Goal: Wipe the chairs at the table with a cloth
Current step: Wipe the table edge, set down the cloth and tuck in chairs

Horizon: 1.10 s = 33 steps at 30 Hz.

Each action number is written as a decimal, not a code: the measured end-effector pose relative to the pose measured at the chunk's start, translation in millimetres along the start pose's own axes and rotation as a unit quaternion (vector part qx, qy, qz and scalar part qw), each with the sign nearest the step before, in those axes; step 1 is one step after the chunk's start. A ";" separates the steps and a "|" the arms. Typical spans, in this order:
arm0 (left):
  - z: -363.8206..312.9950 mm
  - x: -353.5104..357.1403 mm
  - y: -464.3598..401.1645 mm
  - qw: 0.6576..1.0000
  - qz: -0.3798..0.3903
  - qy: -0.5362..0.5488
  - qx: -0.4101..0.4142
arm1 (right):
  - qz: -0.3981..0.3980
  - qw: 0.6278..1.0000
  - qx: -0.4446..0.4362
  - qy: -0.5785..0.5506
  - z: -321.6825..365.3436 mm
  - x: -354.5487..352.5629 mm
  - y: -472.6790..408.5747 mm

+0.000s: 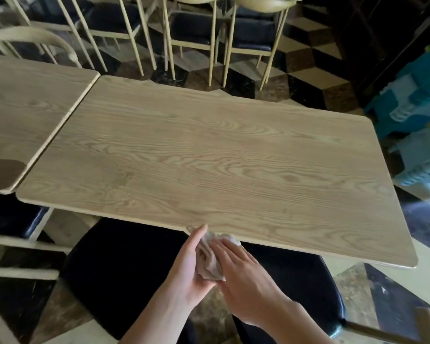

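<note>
At the near edge of the wooden bench [209,155], just below its rim, a crumpled pale cloth [212,259] is held between both hands. Left hand [190,264]: fingers straight, palm turned inward against the cloth's left side, fingertips reaching the bench edge. Right hand [243,276]: fingers straight and lying flat over the cloth from the right, covering much of it; only the cloth's top folds and middle show. Whether the cloth touches the bench rim cannot be told. Below the hands, two dark-cushioned chairs are tucked under the bench: the left chair seat [124,269] and the right chair seat [296,281], both partly hidden by the bench top and the forearms; their frames are mostly out of sight, save a wooden rail of the right one at lower right. A second bench [27,112] butts against the first on the left, cut off by the frame edge, with a dark patch at its near corner. Another pale-framed chair [13,219] sits below it, blurred. Beyond the bench, a row of pale-legged chairs [196,31] stands on a patterned floor [308,85], tops cut off. At far right, blue and green stacked objects [417,108], too blurred to identify.
</note>
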<state>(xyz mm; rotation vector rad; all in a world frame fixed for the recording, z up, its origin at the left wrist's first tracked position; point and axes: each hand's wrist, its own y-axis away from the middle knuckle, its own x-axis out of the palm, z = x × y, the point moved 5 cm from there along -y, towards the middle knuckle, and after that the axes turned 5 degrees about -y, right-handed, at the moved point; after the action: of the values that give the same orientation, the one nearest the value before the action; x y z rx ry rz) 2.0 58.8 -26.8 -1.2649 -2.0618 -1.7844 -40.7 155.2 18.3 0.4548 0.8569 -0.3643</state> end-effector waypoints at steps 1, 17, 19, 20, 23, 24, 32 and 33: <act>-6.2 1.5 -6.3 1.000 -0.016 -0.012 -0.008 | 0.004 1.000 -0.005 0.020 -0.6 1.0 -7.5; -115.0 -99.3 -61.7 0.887 -0.283 -0.364 0.036 | 0.087 0.982 0.133 0.101 -24.1 44.2 -109.5; -96.3 -124.6 -49.0 0.881 -0.274 -0.387 0.010 | 0.089 0.980 0.154 0.085 -18.0 59.5 -93.7; -88.2 -131.9 -44.2 0.878 -0.268 -0.396 0.004 | 0.092 0.979 0.168 0.066 -15.9 64.4 -85.3; -69.8 -129.0 -32.8 0.874 -0.243 -0.422 0.009 | 0.103 0.972 0.209 0.007 -14.1 72.1 -61.4; -66.2 -123.9 -30.3 0.868 -0.234 -0.439 0.019 | 0.098 0.969 0.224 -0.016 -13.0 71.1 -54.6; -34.7 -100.8 30.0 0.521 -0.172 -0.827 0.122 | 0.041 0.947 0.320 -0.009 18.5 55.1 1.7; -26.8 -103.7 42.6 0.489 -0.166 -0.849 0.115 | 0.032 0.946 0.322 -0.008 26.9 53.0 11.7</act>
<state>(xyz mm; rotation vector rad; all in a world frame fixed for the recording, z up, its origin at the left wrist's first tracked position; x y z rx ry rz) 85.2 -18.0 -48.1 -3.2348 -2.9232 0.7432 14.0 144.5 -5.4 1.0818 0.6903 -0.5894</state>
